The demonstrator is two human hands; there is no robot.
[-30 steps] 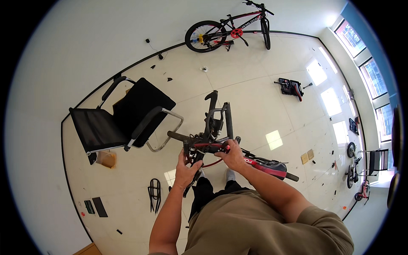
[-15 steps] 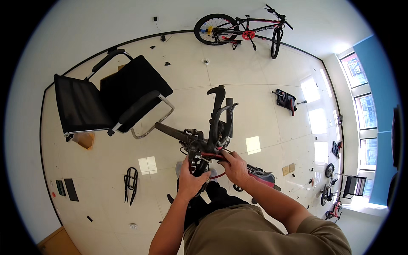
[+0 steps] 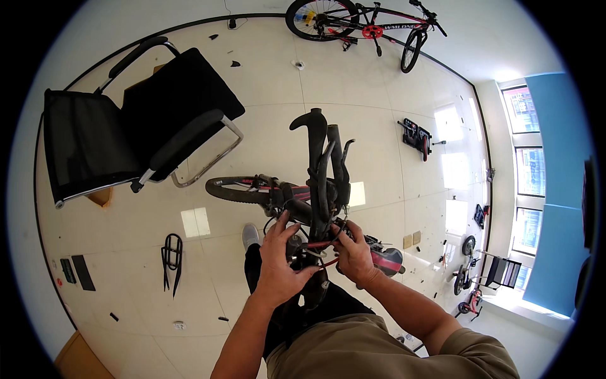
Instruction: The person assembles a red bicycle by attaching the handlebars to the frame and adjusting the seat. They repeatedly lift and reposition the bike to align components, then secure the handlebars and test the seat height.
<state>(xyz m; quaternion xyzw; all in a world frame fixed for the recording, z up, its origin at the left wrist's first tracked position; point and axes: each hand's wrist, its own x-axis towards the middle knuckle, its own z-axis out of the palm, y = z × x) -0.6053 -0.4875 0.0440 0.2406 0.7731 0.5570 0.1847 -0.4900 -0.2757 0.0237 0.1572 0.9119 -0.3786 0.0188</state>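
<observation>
Left hand (image 3: 281, 265): fingers curled around the handlebar (image 3: 319, 167) stem
Right hand (image 3: 355, 256): pinching red cables (image 3: 319, 245) (beside the stem)
Nearby: black chair (image 3: 126, 126)

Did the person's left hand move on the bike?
Yes. The left hand slid inward along the handlebar, toward the red cables beside the right hand.

Small green-and-white rectangular label or card (image 3: 66, 270), flat on the floor tiles, lower left of the frame. Just right of it, a dark flat rectangular panel (image 3: 83, 272); cannot tell whether it is a screen. Brown cardboard box (image 3: 100, 196), partly hidden under the chair seat, left of centre. Second cardboard-coloured corner (image 3: 79, 360) at the bottom left edge.
</observation>
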